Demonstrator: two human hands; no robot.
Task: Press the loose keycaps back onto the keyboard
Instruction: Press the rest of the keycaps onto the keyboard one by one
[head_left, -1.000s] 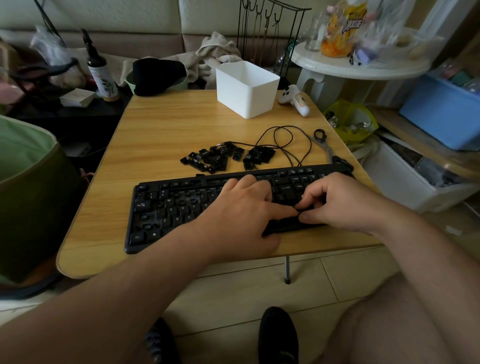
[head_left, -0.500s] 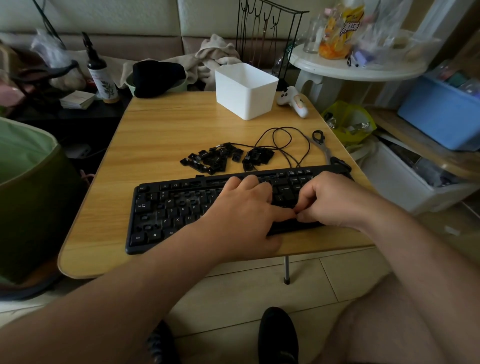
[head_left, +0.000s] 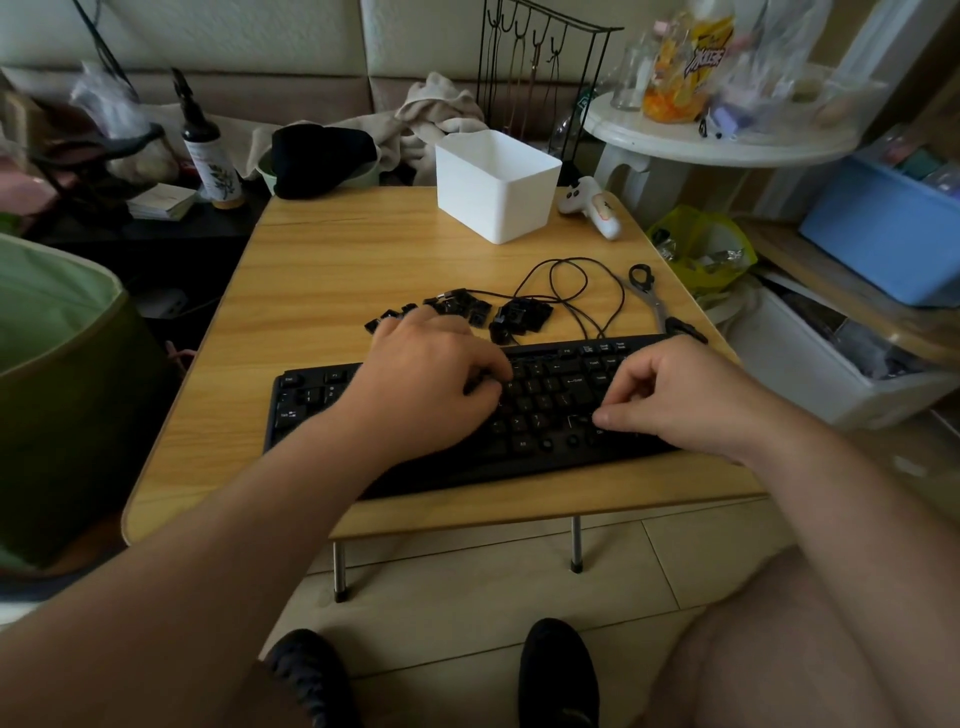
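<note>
Both hands sit over the keyboard (head_left: 545, 415): left hand (head_left: 426, 384) reaching the loose keycaps (head_left: 462, 309) with relaxed fingers, right hand's (head_left: 685, 400) curled grip unclear; each cap wants squaring before pressing.

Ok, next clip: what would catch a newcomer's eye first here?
Two bare hands over the black keyboard at the wooden table's near edge: the left hand reaches toward the loose keycaps behind it, the right hand rests on the keyboard's right end. A white bin stands at the far edge.
</note>
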